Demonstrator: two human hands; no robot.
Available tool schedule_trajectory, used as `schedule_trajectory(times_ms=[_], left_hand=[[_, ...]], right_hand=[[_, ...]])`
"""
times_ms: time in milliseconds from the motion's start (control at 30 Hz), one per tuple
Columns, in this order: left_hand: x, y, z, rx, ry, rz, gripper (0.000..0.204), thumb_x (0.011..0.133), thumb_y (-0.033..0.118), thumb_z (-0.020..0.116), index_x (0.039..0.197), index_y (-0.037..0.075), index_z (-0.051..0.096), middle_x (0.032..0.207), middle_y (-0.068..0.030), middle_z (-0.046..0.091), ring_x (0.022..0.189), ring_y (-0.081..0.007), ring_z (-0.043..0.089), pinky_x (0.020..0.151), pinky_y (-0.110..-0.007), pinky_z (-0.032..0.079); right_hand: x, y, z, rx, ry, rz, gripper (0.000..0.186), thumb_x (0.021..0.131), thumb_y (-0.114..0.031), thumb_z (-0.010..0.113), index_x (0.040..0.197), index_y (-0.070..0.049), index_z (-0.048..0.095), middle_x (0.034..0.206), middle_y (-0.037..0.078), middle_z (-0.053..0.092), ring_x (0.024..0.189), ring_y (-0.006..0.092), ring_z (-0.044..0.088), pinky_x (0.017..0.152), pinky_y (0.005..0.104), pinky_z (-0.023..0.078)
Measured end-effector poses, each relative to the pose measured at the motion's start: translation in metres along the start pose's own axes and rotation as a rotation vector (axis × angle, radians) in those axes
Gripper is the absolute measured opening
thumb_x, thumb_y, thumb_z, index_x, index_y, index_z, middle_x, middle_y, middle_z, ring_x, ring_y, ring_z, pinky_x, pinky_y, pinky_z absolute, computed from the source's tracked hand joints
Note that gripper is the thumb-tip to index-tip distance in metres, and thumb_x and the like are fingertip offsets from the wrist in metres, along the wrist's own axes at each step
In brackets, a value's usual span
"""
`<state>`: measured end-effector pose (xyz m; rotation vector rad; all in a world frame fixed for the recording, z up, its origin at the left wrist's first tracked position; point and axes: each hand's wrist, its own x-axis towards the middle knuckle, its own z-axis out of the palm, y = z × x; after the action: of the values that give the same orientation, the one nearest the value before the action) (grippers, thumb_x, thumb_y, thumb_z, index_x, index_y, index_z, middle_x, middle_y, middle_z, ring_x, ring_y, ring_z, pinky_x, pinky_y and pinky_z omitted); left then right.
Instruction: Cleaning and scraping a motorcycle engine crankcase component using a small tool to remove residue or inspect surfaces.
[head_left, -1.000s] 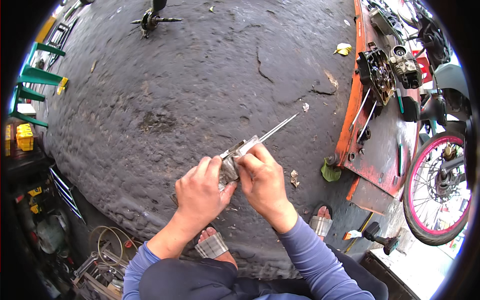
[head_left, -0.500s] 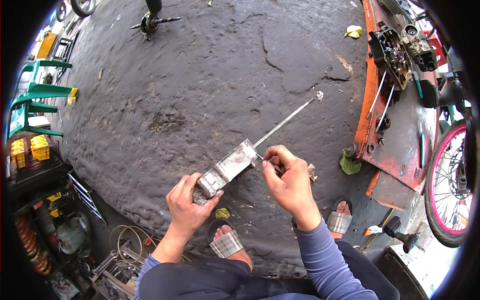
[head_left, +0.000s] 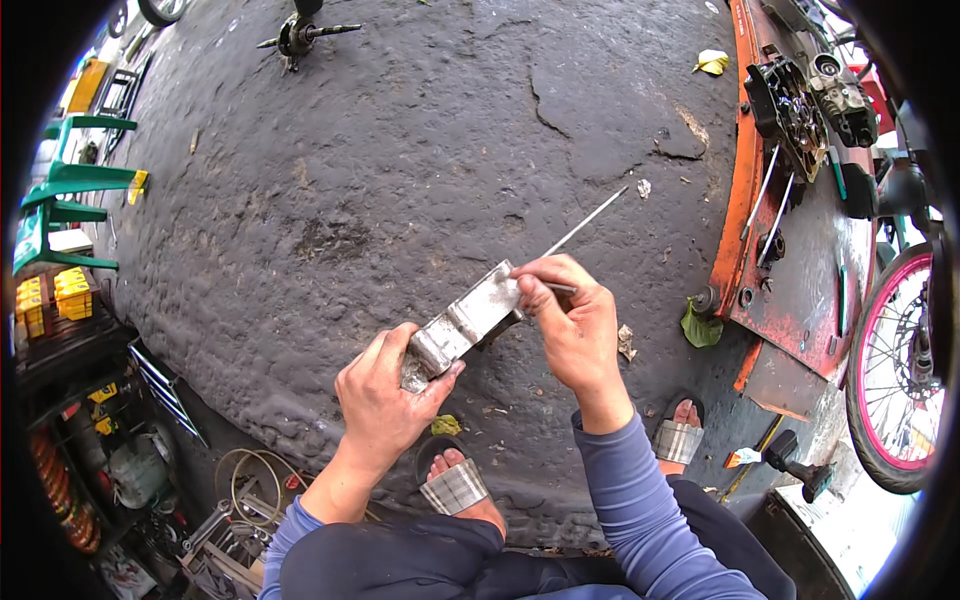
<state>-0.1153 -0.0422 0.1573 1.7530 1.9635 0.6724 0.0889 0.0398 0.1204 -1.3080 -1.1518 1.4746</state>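
My left hand point(head_left: 388, 395) is wrapped round the lower end of a silvery-grey, worn metal block point(head_left: 478, 312). The block is held tilted above the ground, its far end up and to the right. Beyond that far end a long thin metal rod point(head_left: 592, 216) points away; where it meets the block is hidden by my right hand point(head_left: 572, 325). The fingers of that hand are closed at the block's far corner. Between its thumb and index finger lies a short, thin metal rod point(head_left: 563, 289), whose inner end I cannot make out.
An orange-edged red metal platform point(head_left: 795, 290) at the right carries an open engine casing point(head_left: 785, 110) and rods. Beside it stands a pink-rimmed wheel point(head_left: 900, 360). A shaft part point(head_left: 300, 38) lies far off. Green chairs point(head_left: 75, 180) and a cluttered shelf point(head_left: 65, 350) stand left.
My right hand has moved up onto the block's far corner, and the short rod now shows across its fingers. The block has shifted slightly up and right with my left hand still round it.
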Motion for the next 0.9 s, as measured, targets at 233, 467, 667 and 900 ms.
schedule_trajectory(times_ms=[233,467,667,900], left_hand=[[0.000,0.001,0.000,0.008,-0.003,0.010,0.053,0.070,0.026,0.094,0.111,0.004,0.068,0.091,-0.0129,0.072,0.076,-0.0342,0.072,0.067,-0.040,0.056],[-0.005,-0.003,-0.002,-0.042,0.002,0.023,0.055,0.070,0.019,0.095,0.114,0.002,0.067,0.091,-0.0150,0.073,0.076,-0.0302,0.072,0.070,-0.037,0.056],[-0.005,-0.004,0.000,-0.033,0.019,-0.020,0.051,0.069,0.025,0.095,0.109,0.006,0.069,0.088,-0.0129,0.073,0.074,-0.0328,0.072,0.067,-0.039,0.056],[-0.003,0.000,0.000,-0.038,0.019,-0.026,0.050,0.070,0.024,0.094,0.109,0.005,0.070,0.089,-0.0133,0.074,0.075,-0.0328,0.073,0.067,-0.039,0.057]], right_hand=[[-0.006,-0.001,-0.017,-0.015,-0.070,0.028,0.012,0.103,-0.004,0.065,0.105,0.004,0.073,0.097,0.005,0.072,0.088,0.0124,0.065,0.080,0.0282,0.054],[-0.009,0.029,-0.027,0.212,-0.068,0.082,0.023,0.112,-0.022,0.057,0.108,-0.001,0.066,0.092,0.002,0.070,0.083,0.0088,0.065,0.076,0.0268,0.055],[-0.016,0.026,-0.020,0.043,-0.034,0.109,0.010,0.104,-0.010,0.067,0.106,0.000,0.067,0.089,0.002,0.071,0.080,0.0075,0.065,0.074,0.0252,0.054],[-0.015,0.024,-0.017,0.169,-0.068,0.137,0.010,0.104,-0.007,0.065,0.108,0.001,0.067,0.087,0.002,0.071,0.079,0.0087,0.067,0.073,0.0250,0.055]])
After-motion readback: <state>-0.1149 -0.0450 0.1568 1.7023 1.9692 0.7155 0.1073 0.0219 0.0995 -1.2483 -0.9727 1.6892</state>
